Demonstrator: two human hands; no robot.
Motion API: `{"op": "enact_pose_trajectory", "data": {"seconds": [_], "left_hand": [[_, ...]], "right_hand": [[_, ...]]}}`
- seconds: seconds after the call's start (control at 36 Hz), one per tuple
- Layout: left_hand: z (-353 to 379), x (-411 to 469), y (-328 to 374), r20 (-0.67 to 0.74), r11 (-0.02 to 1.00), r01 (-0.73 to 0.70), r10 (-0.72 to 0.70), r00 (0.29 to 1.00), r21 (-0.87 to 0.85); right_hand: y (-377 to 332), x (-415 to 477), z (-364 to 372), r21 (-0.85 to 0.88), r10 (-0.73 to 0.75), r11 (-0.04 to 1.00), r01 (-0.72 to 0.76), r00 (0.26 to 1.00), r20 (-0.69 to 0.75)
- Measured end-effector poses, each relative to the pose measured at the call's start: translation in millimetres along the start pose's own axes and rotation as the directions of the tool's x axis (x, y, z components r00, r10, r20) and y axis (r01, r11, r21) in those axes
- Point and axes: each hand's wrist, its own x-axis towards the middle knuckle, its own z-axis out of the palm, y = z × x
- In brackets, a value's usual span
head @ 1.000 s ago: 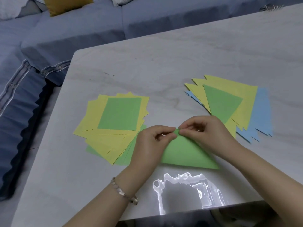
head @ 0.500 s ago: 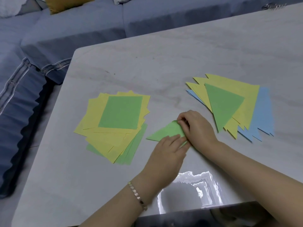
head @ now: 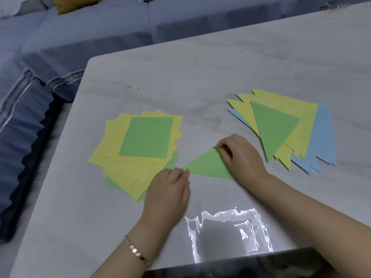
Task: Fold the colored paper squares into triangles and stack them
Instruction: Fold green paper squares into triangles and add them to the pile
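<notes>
A folded green triangle (head: 207,164) lies flat on the table between my hands. My right hand (head: 240,154) pinches and presses its upper right corner. My left hand (head: 170,187) rests with curled fingers, fingertips on the triangle's left tip. On the left sits a loose pile of paper squares (head: 140,149), yellow and green, with a green square on top. At the right lies the stack of folded triangles (head: 285,125): blue at the bottom, yellow above, a green one on top.
The grey marble table (head: 200,77) has its left edge and rounded corner near a blue sofa (head: 60,47) beyond and to the left. A bright light reflection (head: 226,231) sits near the front edge. A bracelet is on my left wrist.
My left hand slid left along the lower edge to the triangle's left tip. The right hand stayed at the upper corner. The triangle now lies flat and more exposed.
</notes>
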Motion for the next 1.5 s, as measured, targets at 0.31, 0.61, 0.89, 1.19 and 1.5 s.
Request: {"op": "enact_pose_trajectory", "data": {"seconds": [0.31, 0.61, 0.89, 1.19, 1.5], "left_hand": [[-2.8, 9.2, 10.1, -0.001, 0.991, 0.093, -0.093, 0.996, 0.099], [-0.4, 4.8, 12.4, -0.01, 0.989, 0.116, -0.116, 0.993, 0.091], [1.1, 4.0, 12.6, -0.052, 0.991, 0.113, -0.109, 0.993, 0.073], [1.3, 2.8, 14.9, -0.051, 0.988, 0.147, -0.144, 0.988, 0.052], [5.9, -0.1, 17.9, -0.066, 0.981, 0.191, -0.189, 0.98, 0.024]], "right_hand": [[-33.8, -46.0, 10.4, -0.103, -0.445, 0.881, 0.461, 0.884, 0.144], [-4.5, -80.2, -26.2, -0.178, -0.258, 0.941, 0.289, 0.949, 0.178], [23.4, -110.6, -56.8, -0.084, -0.07, 0.993, 0.079, 0.992, 0.104], [-24.5, -34.3, -48.3, -0.191, 0.345, 0.933, -0.304, 0.907, 0.243], [-33.7, -23.3, -33.0, -0.118, 0.401, 0.916, -0.384, 0.855, 0.327]]}}
